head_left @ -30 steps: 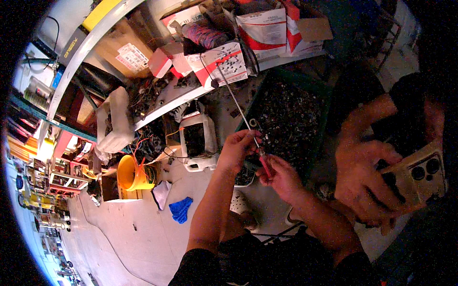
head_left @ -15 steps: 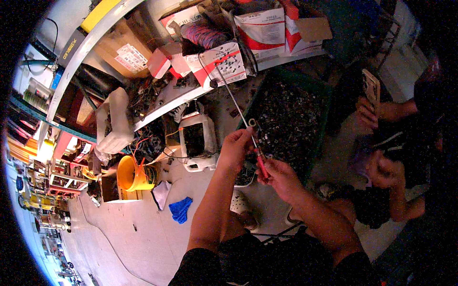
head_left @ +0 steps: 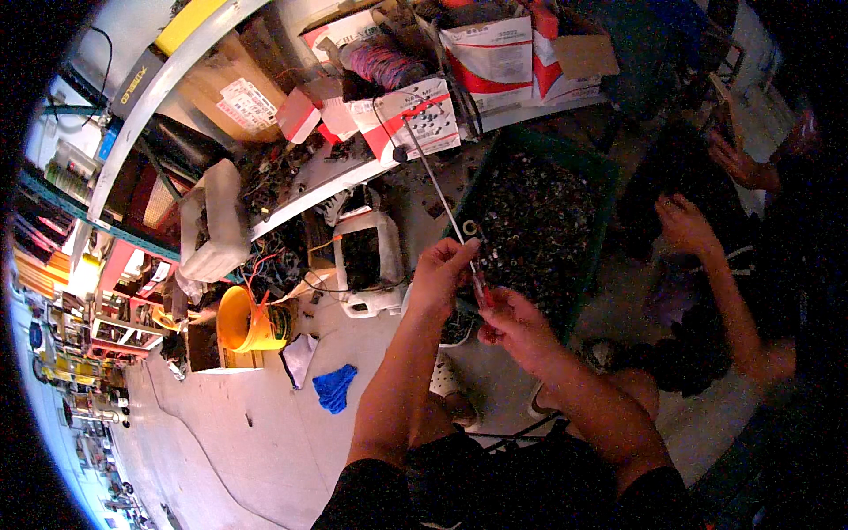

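My left hand (head_left: 442, 276) is closed, thumb and finger pinched at a long thin metal rod (head_left: 431, 178). The rod slants up and left from a red handle (head_left: 485, 297), which my right hand (head_left: 519, 325) wraps at the lower end. Its far end lies in front of a white and red box (head_left: 415, 132). A small pale metal ring (head_left: 470, 228) shows right by my left fingertips; I cannot tell whether they grip it or it sits on the rod. Beyond my hands lies a green bin (head_left: 605, 208) full of small dark and shiny metal parts.
Beyond, a shelf edge (head_left: 327, 196) carries opened cartons. A cut white jug (head_left: 369, 302) stands to the left, with a yellow bucket (head_left: 237, 320) and a blue cloth (head_left: 334, 389) on the floor. At right, another person's hand (head_left: 687, 225) hovers near the bin.
My right hand has shifted slightly up the red handle, covering more of it. The other person's phone hand has moved right, and their nearer hand has risen. My left hand keeps its pinch.
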Demonstrator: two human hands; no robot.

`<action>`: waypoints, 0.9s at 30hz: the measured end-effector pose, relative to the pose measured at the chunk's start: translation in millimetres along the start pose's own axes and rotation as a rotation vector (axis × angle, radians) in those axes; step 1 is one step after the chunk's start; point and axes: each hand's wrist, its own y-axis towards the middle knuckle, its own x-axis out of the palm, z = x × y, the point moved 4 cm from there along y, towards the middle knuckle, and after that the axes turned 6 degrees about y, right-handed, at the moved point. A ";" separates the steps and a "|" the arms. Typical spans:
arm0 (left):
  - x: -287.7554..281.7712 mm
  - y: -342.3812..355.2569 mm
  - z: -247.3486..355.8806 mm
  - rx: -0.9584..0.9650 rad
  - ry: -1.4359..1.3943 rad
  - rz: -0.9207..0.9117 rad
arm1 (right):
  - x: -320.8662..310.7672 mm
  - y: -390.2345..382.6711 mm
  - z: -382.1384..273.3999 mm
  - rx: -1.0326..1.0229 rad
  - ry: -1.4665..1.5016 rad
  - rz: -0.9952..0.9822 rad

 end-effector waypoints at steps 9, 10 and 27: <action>5.7 -5.6 12.3 -0.053 -0.112 -0.088 | -8.2 2.9 3.7 0.004 0.146 -0.043; 6.3 -6.8 12.8 -0.065 -0.128 -0.097 | -7.8 3.0 3.3 0.001 0.164 -0.056; 1.1 2.3 6.9 -0.014 -0.009 -0.050 | -1.2 -0.1 -0.6 -0.046 0.079 0.004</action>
